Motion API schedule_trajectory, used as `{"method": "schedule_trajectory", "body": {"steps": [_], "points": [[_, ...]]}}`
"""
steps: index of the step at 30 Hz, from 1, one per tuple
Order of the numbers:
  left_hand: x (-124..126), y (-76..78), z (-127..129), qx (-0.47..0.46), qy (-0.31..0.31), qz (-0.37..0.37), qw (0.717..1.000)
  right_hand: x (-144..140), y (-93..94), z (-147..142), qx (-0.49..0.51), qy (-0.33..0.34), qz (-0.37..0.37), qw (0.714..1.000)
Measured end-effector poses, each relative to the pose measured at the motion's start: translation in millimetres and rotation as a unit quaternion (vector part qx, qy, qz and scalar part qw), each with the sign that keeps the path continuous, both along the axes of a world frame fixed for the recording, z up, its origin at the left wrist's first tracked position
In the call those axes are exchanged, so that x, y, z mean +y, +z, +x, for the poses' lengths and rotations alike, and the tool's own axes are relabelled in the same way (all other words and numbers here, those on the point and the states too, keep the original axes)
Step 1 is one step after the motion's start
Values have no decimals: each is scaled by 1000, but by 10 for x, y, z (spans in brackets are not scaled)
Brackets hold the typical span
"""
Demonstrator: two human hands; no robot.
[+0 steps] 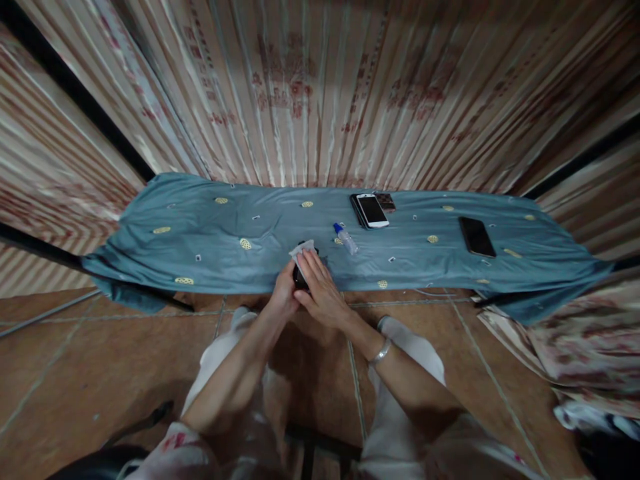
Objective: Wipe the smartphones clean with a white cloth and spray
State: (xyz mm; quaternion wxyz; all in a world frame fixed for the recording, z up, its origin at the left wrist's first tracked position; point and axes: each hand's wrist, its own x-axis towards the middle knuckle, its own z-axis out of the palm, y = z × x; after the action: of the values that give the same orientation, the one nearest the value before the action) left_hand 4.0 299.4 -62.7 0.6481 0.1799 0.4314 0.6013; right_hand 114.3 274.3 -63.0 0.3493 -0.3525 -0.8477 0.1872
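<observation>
Observed from the head view: a person sits at a low table draped in a blue-grey cloth [200, 240] dotted with small yellow motifs. Both forearms reach forward and meet at the near edge of the table, close to its middle.

Left hand [284, 293]: curled around the near-left side of a small dark object [301, 279], probably a phone (mostly hidden by the fingers, so its kind is uncertain). The grip looks closed on it from the side.

Right hand [323, 290]: fingers laid flat and close together over a white wipe [302, 251], pressing it down onto the top of the dark object. A silver bracelet [381, 351] sits on that wrist.

The dark object rests at the table's front edge, touching both hands, with the wipe's free corner sticking up beyond the fingertips.

Surroundings:
- A small clear bottle [345, 238] with a blue cap lies on its side just right of the hands, apart from them.
- A white-framed phone [373, 210] lies on a stack of dark ones further back, with a brownish item [385, 201] touching the stack's far right.
- A single black phone [477, 237] lies well to the right, alone.
- Striped patterned curtains [320, 87] hang behind the table.
- Floor is brown tile [75, 360].
</observation>
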Motion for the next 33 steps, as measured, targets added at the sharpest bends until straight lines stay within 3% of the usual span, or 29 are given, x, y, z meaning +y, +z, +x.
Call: {"method": "schedule_trajectory", "body": {"steps": [8, 17, 23, 33], "points": [[-142, 146, 91, -41, -33, -5, 999, 154, 38, 101, 64, -35, -60, 996], [-255, 61, 41, 77, 8, 78, 994, -151, 66, 41, 53, -29, -61, 996], [-765, 146, 81, 151, 0, 79, 985, -751, 86, 20, 71, -75, -53, 993], [-1776, 495, 143, 202, -47, 118, 971, -1589, 451, 91, 152, -145, -15, 978]]}}
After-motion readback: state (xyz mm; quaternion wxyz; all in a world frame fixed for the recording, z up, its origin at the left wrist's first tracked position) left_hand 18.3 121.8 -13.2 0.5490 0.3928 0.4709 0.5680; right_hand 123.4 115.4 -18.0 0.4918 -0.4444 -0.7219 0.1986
